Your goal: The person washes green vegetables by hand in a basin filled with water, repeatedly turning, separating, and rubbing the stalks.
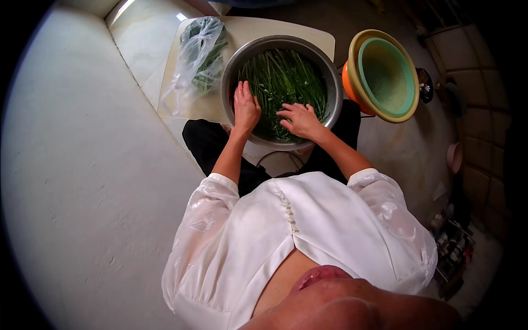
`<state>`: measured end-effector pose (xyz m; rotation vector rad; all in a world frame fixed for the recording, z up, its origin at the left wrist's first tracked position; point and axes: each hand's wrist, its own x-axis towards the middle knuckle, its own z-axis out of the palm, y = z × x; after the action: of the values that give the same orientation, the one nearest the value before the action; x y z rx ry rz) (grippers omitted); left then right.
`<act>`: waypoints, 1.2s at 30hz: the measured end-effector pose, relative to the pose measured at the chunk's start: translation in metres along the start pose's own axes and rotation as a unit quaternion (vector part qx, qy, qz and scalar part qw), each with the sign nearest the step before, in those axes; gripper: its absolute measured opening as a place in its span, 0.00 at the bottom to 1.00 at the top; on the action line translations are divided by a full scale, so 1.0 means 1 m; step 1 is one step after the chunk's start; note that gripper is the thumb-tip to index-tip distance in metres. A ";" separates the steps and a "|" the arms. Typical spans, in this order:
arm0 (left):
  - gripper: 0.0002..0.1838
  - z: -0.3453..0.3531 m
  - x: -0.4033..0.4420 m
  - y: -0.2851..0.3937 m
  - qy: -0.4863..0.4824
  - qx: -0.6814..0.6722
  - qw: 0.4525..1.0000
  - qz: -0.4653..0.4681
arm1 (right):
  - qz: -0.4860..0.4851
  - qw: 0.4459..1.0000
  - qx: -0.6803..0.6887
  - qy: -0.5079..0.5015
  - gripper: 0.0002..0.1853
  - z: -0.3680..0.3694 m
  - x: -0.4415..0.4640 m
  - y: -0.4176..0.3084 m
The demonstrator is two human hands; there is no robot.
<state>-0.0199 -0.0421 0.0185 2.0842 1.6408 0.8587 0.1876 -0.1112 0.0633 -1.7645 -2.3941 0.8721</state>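
Note:
A wide metal basin (226, 91) holds long thin green leaves (283, 71), which look like garlic chives. Over the basin's left inner side lies my left hand (246, 107), fingers stretched out against the leaves. My right hand (301, 120) rests on the leaves at the basin's lower right, its fingers spread and slightly bent. Neither hand grips anything that I can see. To the left of the basin is a clear plastic bag (201, 52) with more greens in it.
Bag and basin stand on a cream-coloured board or low table (247, 25). At the right, a green strainer (388, 77) sits inside a yellow basin (355, 49), with something orange below. A pale wall (99, 165) runs along the left. Small items (454, 242) lie at the far right.

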 end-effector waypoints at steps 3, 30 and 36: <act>0.35 0.012 0.000 0.012 -0.077 0.101 0.992 -0.008 | 0.047 0.992 -0.016 -0.115 0.21 0.002 0.008 -0.007; 0.25 0.048 0.030 0.017 -0.058 -0.349 0.901 -0.252 | 0.284 0.874 0.385 0.090 0.34 0.006 0.109 0.053; 0.30 0.027 0.021 0.036 0.039 -0.229 0.956 -0.177 | 0.146 0.913 0.321 0.206 0.25 -0.014 0.091 0.051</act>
<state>0.0275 -0.0286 0.0251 1.4108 1.5953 1.0790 0.2052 -0.0140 0.0254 -1.7949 -1.3853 1.0267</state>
